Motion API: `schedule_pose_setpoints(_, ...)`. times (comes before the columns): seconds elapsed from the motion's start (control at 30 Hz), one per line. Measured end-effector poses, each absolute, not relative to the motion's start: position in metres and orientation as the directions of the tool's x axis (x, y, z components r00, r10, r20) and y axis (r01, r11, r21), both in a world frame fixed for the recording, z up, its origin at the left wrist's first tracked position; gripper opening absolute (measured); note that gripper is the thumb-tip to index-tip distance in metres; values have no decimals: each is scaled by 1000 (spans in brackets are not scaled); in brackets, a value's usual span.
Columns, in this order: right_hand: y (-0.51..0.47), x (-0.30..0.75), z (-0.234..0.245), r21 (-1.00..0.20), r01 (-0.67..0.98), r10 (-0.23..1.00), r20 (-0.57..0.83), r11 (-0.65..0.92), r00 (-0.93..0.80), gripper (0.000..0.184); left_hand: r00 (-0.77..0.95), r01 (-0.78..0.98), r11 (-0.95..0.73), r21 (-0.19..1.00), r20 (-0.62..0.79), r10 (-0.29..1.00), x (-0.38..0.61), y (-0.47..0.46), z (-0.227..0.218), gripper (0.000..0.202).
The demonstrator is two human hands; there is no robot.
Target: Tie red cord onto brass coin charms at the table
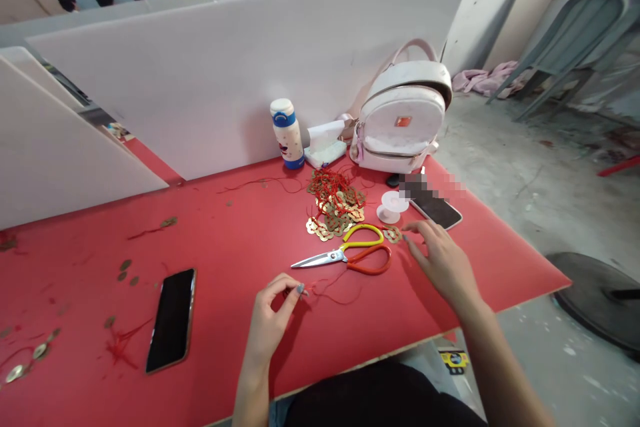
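My left hand (275, 307) is closed in a pinch on a thin red cord (337, 300), whose loose end curls over the table to the right. My right hand (443, 260) hovers with thumb and fingers apart beside a small cluster of brass-coloured coins (393, 234); whether a fingertip touches it I cannot tell. Between the hands lie scissors (333, 257) with one yellow and one red handle, blades pointing left. Behind them is a pile of coin ornaments (337, 210) tied with red cord.
A white spool (393, 205) and a phone (437, 207) lie at the right, before a white backpack (400, 123). A bottle (289, 135) and tissue pack (325, 152) stand by the partition (225, 80). Another phone (171, 320) and scattered coins (125, 270) occupy the red table's left.
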State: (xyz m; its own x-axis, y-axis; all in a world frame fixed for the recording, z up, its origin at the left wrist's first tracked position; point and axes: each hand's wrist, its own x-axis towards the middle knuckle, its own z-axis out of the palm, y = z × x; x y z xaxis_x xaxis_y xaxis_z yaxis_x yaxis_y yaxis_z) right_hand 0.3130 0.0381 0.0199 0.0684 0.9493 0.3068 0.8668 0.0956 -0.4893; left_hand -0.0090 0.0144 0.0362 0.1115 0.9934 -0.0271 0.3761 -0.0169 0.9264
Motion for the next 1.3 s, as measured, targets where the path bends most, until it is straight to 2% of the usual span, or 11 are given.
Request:
schedule_pose_setpoints(0.03,35,303,20,-550,827,934,344,119,94,16,113,360,-9,933,-34,993,-8,15,35,27)
schedule_pose_setpoints(0.13,23,262,21,-747,577,923,384,329,-30,16,123,323,6,946,-49,991,-2,15,31,27)
schedule_pose_setpoints(0.23,10,221,20,-813,435,921,360,387,-147,17,146,304,16,953,-63,987,5,15,31,27)
schedule_pose_setpoints(0.57,8,197,7,-773,481,910,335,414,-244,8,155,294,43,955,-92,984,10,9,35,29)
schedule_pose_setpoints(0.73,5,197,16,-608,550,817,374,573,-438,11,121,350,44,936,-92,988,12,8,31,28)
schedule_pose_setpoints(0.87,7,198,20,-442,548,703,412,710,-579,16,88,492,-15,870,-32,996,17,11,27,27)
schedule_pose_setpoints(0.97,17,204,25,-404,537,672,429,740,-603,18,118,564,-104,820,44,992,21,13,24,26)
schedule_pose_setpoints(1.03,26,208,30,-447,509,676,430,735,-599,18,202,525,-160,836,60,978,22,13,22,28)
schedule_pose_setpoints(1.13,35,209,31,-636,402,729,405,659,-552,15,301,364,-156,918,42,953,20,11,21,33)
schedule_pose_setpoints(1.23,34,198,19,-855,256,849,322,451,-419,17,268,256,-100,961,29,963,15,9,19,35)
schedule_pose_setpoints(1.3,28,188,8,-933,190,917,234,305,-323,17,234,239,-75,968,18,972,10,8,18,35)
